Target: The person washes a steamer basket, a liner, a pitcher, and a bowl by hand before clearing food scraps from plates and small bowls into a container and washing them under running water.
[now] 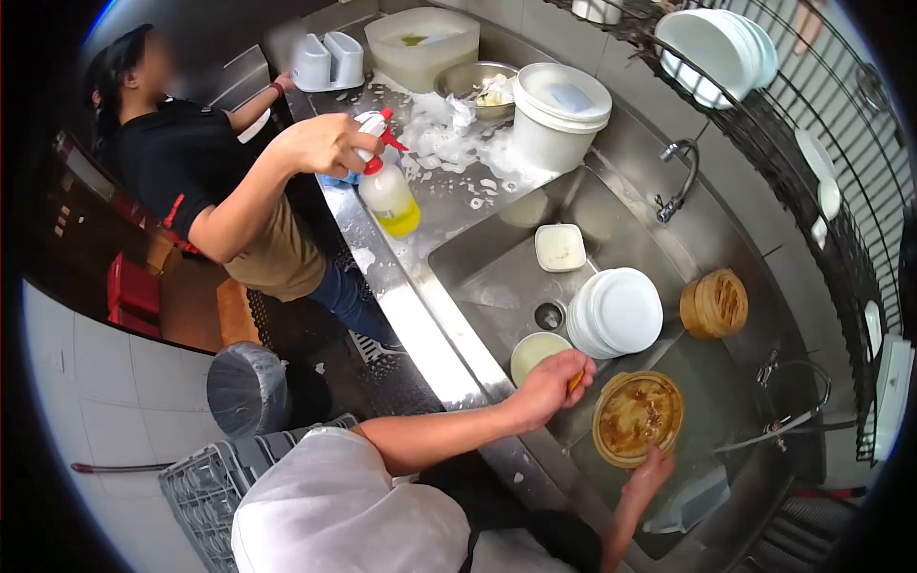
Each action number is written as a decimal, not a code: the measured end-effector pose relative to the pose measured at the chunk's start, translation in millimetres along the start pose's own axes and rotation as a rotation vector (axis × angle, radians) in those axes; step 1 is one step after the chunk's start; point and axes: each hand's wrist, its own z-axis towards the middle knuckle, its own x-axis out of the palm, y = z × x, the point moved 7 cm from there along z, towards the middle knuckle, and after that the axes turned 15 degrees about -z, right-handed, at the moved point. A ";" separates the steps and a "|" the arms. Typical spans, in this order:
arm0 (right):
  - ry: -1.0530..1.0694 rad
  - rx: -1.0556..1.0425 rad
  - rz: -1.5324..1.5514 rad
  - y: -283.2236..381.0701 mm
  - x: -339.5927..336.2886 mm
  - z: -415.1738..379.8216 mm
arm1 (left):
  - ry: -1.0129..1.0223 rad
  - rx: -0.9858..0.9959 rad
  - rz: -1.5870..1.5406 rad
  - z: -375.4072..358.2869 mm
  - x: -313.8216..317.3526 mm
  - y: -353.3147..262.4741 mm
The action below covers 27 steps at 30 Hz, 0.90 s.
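Note:
My right hand (650,477) grips the near edge of a round tan dish (638,418) with brown residue inside, tilted over the sink. Just to its left, my left hand (552,390) is closed around a small orange-brown thing (575,380), mostly hidden by the fingers. Below that hand a pale round bowl (537,355) partly shows. Beyond it are a stack of white plates (626,310) and a square white dish (561,248) with residue in it.
A co-worker at left holds a spray bottle (390,201) of yellow liquid over the foamy counter (449,196). A white bucket (559,134), faucet (680,177) and bamboo steamers (714,304) surround the sink. A wire rack (764,124) with dishes overhangs the right side.

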 end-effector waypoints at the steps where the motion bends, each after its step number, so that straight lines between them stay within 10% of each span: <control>1: -0.030 -0.073 0.009 -1.0 6.7 6.3 | -0.026 0.016 -0.022 13.0 -8.8 -10.4; 27: 0.139 -0.032 0.130 -12.9 -17.4 -9.3 | -0.245 0.095 -0.060 -54.7 -50.0 55.8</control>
